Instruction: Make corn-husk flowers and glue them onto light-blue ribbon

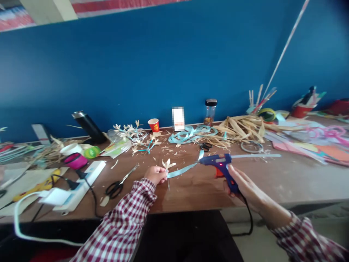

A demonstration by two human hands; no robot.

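Note:
Between the fingers of my left hand (156, 175) is the stem of a pale corn-husk flower (168, 163), its petals pointing up. A light blue ribbon (182, 170) stretches from those fingers rightward to the nozzle of a blue glue gun (218, 161). My right hand (244, 183) is wrapped around the gun's handle, near its orange trigger. A small red light shows on the gun, and a long clear glue stick (256, 155) sticks out of its back. Whether the nozzle touches the ribbon, I cannot tell.
Scissors (117, 187) lie left of my left arm, beside a white power strip (81, 185) with cords. Behind are finished husk flowers (148, 143), a red paper cup (153, 125), coiled blue ribbon (182, 136), small black-handled scissors (205, 146), a jar (211, 112) and dried husks (237, 129).

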